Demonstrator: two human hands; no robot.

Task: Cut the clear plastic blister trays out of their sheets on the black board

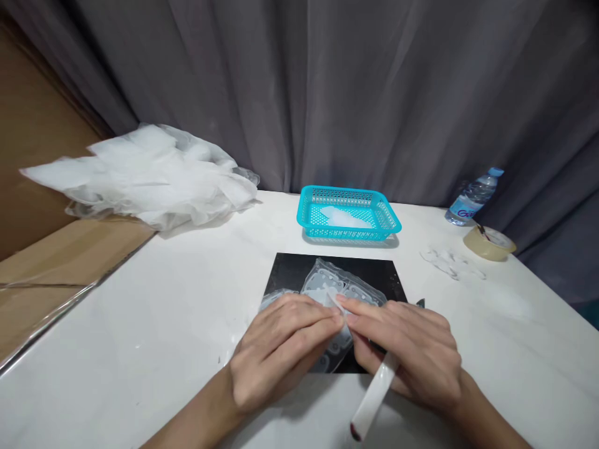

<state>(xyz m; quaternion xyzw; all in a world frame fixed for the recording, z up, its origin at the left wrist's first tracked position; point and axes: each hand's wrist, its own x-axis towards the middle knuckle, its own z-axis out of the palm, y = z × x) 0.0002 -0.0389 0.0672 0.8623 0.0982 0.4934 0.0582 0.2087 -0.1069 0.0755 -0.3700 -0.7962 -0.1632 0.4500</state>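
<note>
My left hand (290,340) is closed, its thumb and fingers pinching a thin white translucent piece (333,299). The fingertips of my right hand (407,343) meet it at the same piece. A white-handled knife (374,396) is tucked in my right hand, its handle sticking out toward me; a dark tip shows past the knuckles. Beneath both hands lies a clear plastic sheet with moulded rounded shapes (322,274), partly hidden by the fingers. It rests on a black square board (290,265).
Behind the board stands a turquoise basket (349,234) with white pieces (344,218) in it. White bagged material (159,174) is heaped at the left, by cardboard (84,249). To the right are a water bottle (472,196), a tape roll (489,244) and thin white scraps (452,263).
</note>
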